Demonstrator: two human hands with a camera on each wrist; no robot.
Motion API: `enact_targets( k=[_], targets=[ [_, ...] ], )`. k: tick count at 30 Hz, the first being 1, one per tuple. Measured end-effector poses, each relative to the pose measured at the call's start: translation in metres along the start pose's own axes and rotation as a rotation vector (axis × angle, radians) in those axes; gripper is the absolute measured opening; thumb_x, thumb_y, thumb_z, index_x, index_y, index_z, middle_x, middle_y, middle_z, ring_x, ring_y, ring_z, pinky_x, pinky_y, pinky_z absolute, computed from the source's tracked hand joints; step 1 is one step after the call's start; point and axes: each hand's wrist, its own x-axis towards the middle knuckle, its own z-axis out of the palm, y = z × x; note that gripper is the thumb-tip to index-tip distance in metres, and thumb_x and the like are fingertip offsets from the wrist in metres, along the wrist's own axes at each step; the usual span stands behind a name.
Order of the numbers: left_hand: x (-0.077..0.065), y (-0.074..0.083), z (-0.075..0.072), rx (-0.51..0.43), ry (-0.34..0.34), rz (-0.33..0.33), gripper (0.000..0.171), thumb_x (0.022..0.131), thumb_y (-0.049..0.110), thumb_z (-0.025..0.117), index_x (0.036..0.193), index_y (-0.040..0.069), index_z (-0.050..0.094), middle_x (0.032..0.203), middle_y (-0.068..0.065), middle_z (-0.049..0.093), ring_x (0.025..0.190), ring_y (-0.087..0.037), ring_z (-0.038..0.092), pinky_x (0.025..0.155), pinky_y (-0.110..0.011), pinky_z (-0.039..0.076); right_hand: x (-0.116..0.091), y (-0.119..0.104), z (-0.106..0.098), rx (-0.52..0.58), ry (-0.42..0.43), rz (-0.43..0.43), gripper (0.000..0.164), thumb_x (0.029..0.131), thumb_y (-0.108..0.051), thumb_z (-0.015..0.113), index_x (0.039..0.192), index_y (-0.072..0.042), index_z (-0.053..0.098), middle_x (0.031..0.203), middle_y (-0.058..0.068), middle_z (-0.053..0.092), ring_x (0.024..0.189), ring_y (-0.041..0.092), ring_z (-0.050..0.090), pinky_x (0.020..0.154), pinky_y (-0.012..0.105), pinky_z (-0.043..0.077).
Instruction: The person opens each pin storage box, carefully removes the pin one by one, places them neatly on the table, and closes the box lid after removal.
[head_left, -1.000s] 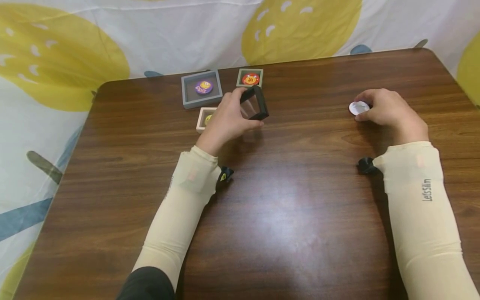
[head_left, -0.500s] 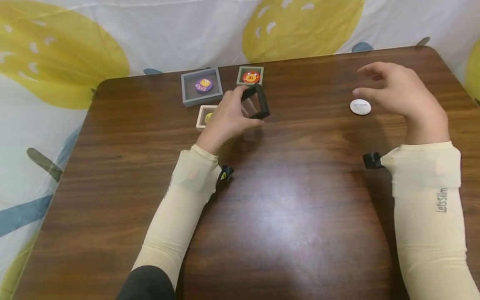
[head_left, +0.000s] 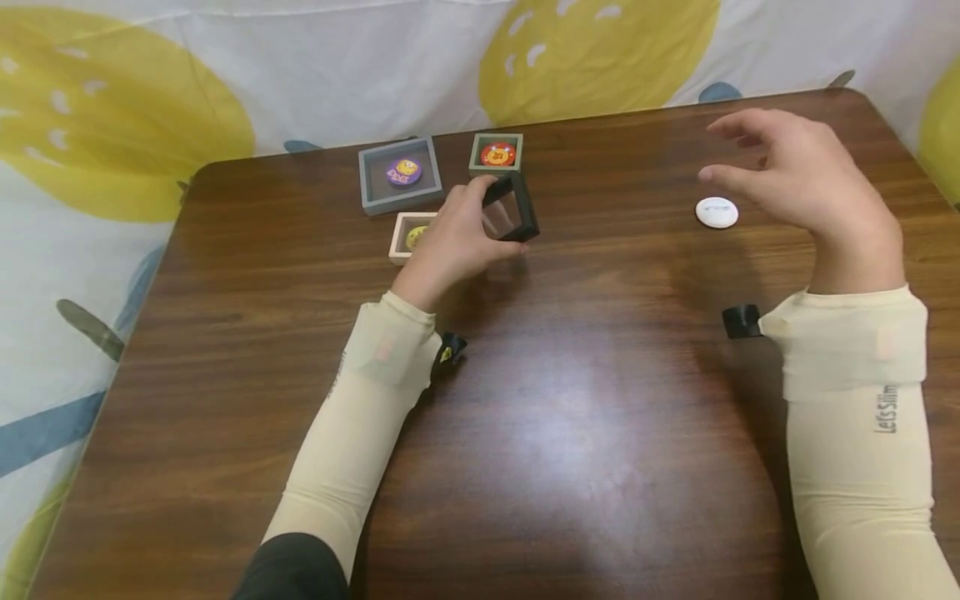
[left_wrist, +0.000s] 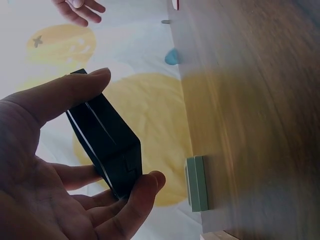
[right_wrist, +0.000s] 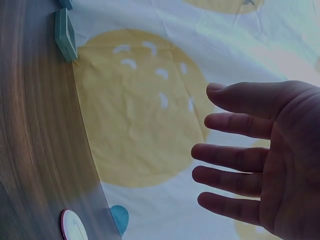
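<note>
My left hand grips a small black square frame by its edges, held tilted above the table with a see-through middle. In the left wrist view the thumb lies along one edge of the black frame and fingertips support the opposite one. My right hand hovers with fingers extended and nothing in them. Just below its thumb lies a round pin badge, white back up with its pin showing. The right wrist view shows the same badge on the table, apart from the spread fingers.
Behind the left hand stand a grey frame with a purple badge and a green frame with a red badge. A cream frame with a yellow badge is partly hidden by that hand. A patterned cloth hangs behind the table.
The right hand has let go of the badge, leaving it on the table, and has risen up and to the right with its fingers opened. The left hand stays still with the black frame.
</note>
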Motion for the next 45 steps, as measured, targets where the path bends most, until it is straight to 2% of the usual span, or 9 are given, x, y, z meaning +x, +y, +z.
enact_targets(
  k=[6, 12, 17, 21, 25, 32, 38, 42, 45],
  targets=[
    [0.000, 0.001, 0.002, 0.002, 0.003, 0.021, 0.086, 0.072, 0.035, 0.081, 0.141, 0.014, 0.035, 0.126, -0.012, 0.047, 0.105, -0.023, 0.049, 0.093, -0.044, 0.046, -0.002, -0.005, 0.002, 0.011, 0.019, -0.015, 0.058, 0.091, -0.035, 0.059, 0.141, -0.009, 0.043, 0.141, 0.025, 0.046, 0.125, 0.049, 0.041, 0.095, 0.065, 0.031],
    [0.001, 0.003, 0.004, 0.011, 0.001, 0.038, 0.092, 0.073, 0.036, 0.081, 0.145, 0.012, 0.029, 0.127, -0.013, 0.049, 0.107, -0.024, 0.051, 0.097, -0.044, 0.045, -0.002, -0.025, 0.013, -0.029, 0.030, -0.098, 0.059, 0.091, -0.030, 0.061, 0.142, -0.009, 0.041, 0.138, 0.026, 0.048, 0.125, 0.048, 0.042, 0.098, 0.064, 0.031],
    [-0.002, 0.012, 0.010, 0.000, -0.015, 0.089, 0.095, 0.072, 0.039, 0.080, 0.146, 0.011, 0.027, 0.130, -0.013, 0.051, 0.114, -0.025, 0.051, 0.101, -0.043, 0.043, -0.006, -0.041, 0.023, -0.052, 0.014, -0.151, 0.067, 0.089, -0.033, 0.064, 0.144, -0.008, 0.036, 0.138, 0.026, 0.048, 0.126, 0.046, 0.043, 0.098, 0.064, 0.033],
    [-0.006, 0.023, 0.013, -0.061, -0.055, 0.136, 0.097, 0.071, 0.039, 0.081, 0.146, 0.011, 0.027, 0.136, -0.011, 0.050, 0.120, -0.023, 0.050, 0.105, -0.040, 0.041, -0.008, -0.047, 0.026, -0.069, -0.003, -0.171, 0.070, 0.088, -0.037, 0.065, 0.145, -0.008, 0.035, 0.138, 0.025, 0.048, 0.126, 0.046, 0.043, 0.098, 0.065, 0.033],
    [-0.008, 0.029, 0.013, -0.076, -0.076, 0.146, 0.098, 0.071, 0.040, 0.081, 0.147, 0.013, 0.026, 0.141, -0.008, 0.047, 0.121, -0.021, 0.049, 0.106, -0.039, 0.040, -0.009, -0.048, 0.026, -0.083, -0.008, -0.184, 0.071, 0.087, -0.039, 0.065, 0.144, -0.008, 0.036, 0.138, 0.025, 0.048, 0.125, 0.046, 0.043, 0.098, 0.065, 0.033],
    [-0.010, 0.030, 0.017, -0.001, -0.057, 0.159, 0.102, 0.071, 0.042, 0.081, 0.148, 0.011, 0.023, 0.143, -0.010, 0.044, 0.124, -0.022, 0.049, 0.106, -0.040, 0.040, -0.011, -0.054, 0.033, -0.053, -0.022, -0.204, 0.078, 0.084, -0.044, 0.068, 0.145, -0.009, 0.035, 0.138, 0.025, 0.048, 0.125, 0.045, 0.044, 0.099, 0.064, 0.034],
    [-0.014, 0.030, 0.024, 0.040, -0.053, 0.188, 0.100, 0.072, 0.039, 0.080, 0.149, 0.012, 0.021, 0.142, -0.011, 0.045, 0.119, -0.022, 0.051, 0.101, -0.043, 0.044, -0.008, -0.068, 0.053, -0.090, -0.116, -0.276, 0.098, 0.075, -0.053, 0.074, 0.149, -0.012, 0.024, 0.147, 0.021, 0.039, 0.133, 0.042, 0.038, 0.104, 0.063, 0.032],
    [-0.015, 0.031, 0.026, 0.115, -0.050, 0.241, 0.098, 0.075, 0.041, 0.077, 0.149, 0.011, 0.020, 0.141, -0.010, 0.046, 0.119, -0.022, 0.050, 0.097, -0.045, 0.046, -0.007, -0.075, 0.067, -0.110, -0.151, -0.345, 0.094, 0.075, -0.043, 0.078, 0.147, -0.009, 0.029, 0.142, 0.018, 0.045, 0.128, 0.039, 0.045, 0.102, 0.060, 0.037],
    [-0.015, 0.030, 0.025, 0.135, -0.051, 0.266, 0.097, 0.076, 0.039, 0.077, 0.149, 0.012, 0.020, 0.140, -0.010, 0.045, 0.115, -0.021, 0.051, 0.094, -0.044, 0.048, -0.007, -0.077, 0.070, -0.115, -0.136, -0.370, 0.086, 0.074, -0.036, 0.080, 0.142, -0.006, 0.037, 0.133, 0.017, 0.052, 0.118, 0.037, 0.052, 0.097, 0.057, 0.042]
  ],
)
